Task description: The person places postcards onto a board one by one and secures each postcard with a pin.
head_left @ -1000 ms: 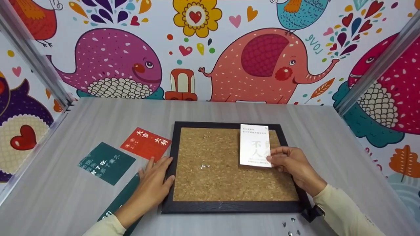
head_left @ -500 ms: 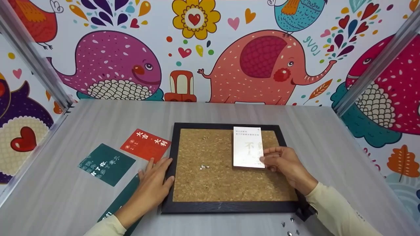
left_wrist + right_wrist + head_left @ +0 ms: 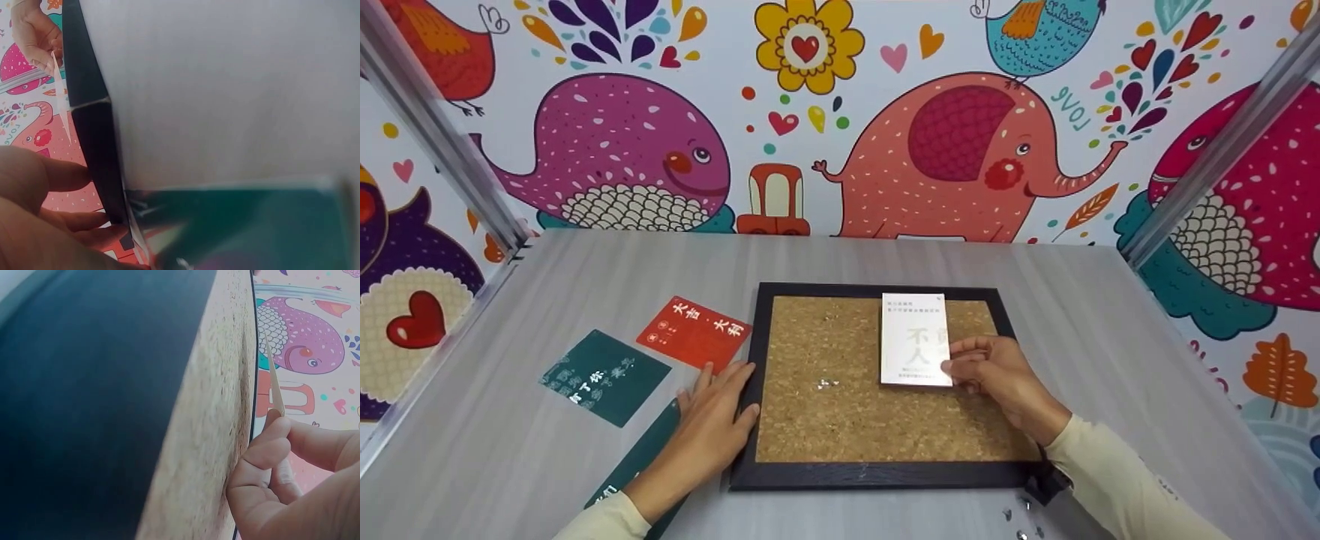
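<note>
My right hand pinches a white card with printed characters by its right edge. The card overlaps the upper right of a cork board in a black frame. Seen edge-on in the right wrist view, the same card tilts up from the thumb and finger, apart from the cork at its far end. My left hand lies against the frame's left side, fingertips on the black edge. Small shiny bits lie on the cork.
Left of the board are a red card and a dark green card. Another green card is partly under my left forearm. Several metal pushpins lie at the front right. A patterned wall stands behind.
My right hand has moved the white card leftward over the cork board. My left hand has stayed at the frame's left side.
</note>
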`<state>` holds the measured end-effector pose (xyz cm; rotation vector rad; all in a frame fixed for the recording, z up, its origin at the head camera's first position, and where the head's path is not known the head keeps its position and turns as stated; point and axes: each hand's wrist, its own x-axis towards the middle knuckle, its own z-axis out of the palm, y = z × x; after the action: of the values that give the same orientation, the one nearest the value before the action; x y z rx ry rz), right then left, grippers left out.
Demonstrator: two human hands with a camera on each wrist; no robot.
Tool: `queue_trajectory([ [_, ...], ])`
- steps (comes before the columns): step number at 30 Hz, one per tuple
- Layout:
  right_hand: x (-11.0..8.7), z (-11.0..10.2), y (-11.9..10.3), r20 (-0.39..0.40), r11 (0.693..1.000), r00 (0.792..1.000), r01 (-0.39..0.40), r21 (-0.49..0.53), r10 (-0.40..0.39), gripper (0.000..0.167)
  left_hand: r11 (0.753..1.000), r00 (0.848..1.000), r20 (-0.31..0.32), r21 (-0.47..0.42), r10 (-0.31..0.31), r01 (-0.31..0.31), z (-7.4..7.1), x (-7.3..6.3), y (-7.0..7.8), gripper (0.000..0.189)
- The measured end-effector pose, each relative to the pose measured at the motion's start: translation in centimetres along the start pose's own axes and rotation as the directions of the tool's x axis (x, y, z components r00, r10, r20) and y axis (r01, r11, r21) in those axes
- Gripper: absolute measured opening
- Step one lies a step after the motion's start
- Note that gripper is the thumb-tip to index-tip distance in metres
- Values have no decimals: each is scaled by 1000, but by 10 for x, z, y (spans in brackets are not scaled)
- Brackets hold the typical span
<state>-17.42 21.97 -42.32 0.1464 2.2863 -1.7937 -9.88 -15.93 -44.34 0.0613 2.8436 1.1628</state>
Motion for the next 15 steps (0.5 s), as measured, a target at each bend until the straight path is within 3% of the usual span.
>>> queue_trajectory([
  [15,1,17,-6,30,1000,999,14,-16,-14,30,1000,1000,-4,-16,15,-15,0,0,-1,61],
])
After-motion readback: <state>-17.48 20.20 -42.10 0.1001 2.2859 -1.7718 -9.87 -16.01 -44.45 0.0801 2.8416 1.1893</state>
